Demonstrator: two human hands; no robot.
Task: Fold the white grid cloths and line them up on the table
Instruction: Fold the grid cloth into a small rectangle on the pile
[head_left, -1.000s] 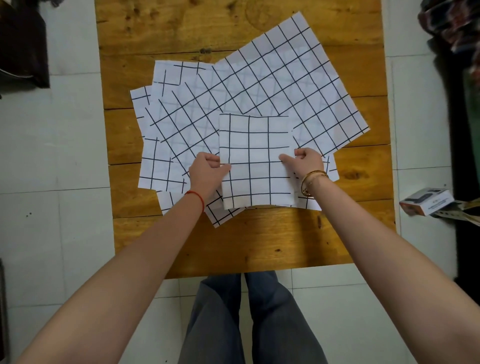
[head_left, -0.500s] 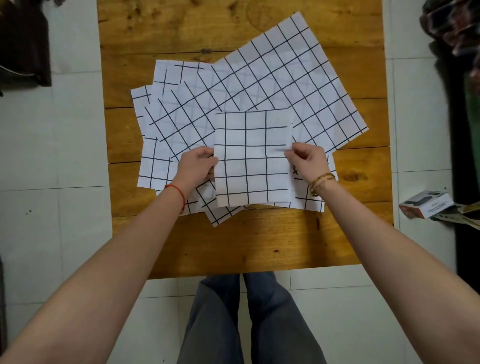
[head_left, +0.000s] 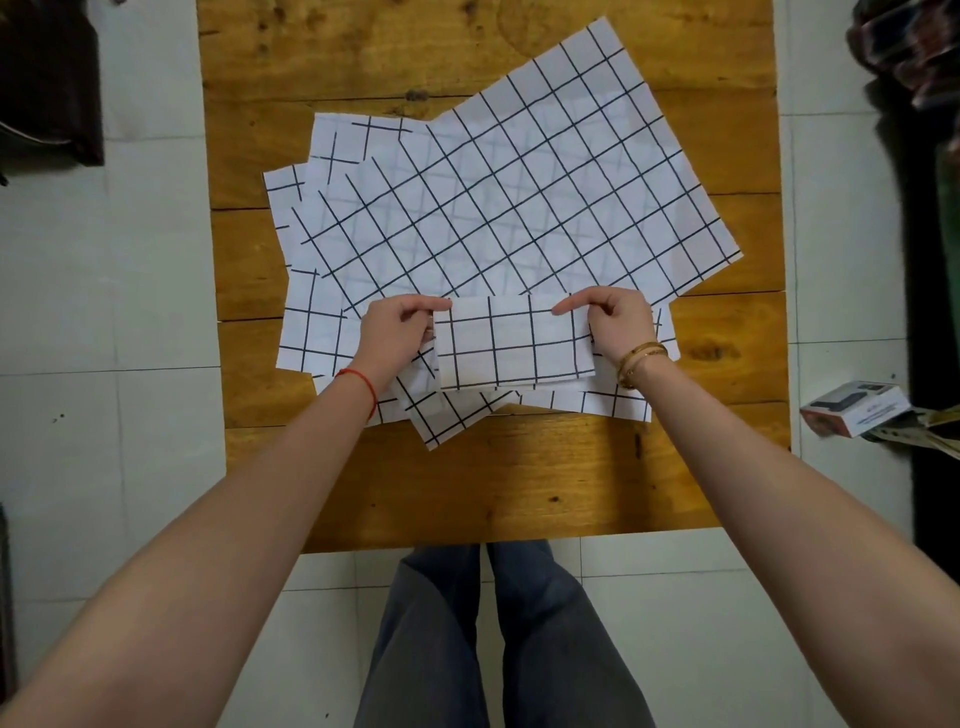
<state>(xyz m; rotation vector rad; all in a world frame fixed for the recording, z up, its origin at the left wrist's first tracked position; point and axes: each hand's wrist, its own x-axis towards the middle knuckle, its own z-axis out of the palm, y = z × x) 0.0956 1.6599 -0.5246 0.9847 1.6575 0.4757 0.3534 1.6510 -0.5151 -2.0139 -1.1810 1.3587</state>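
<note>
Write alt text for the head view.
Both hands, left hand and right hand, pinch the upper corners of a small folded grid cloth over a pile of unfolded grid cloths on a wooden table.

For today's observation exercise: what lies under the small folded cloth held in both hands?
Under the folded cloth, gripped by the left hand and right hand, lie overlapping unfolded grid cloths on the wooden table. How many is hidden.
</note>
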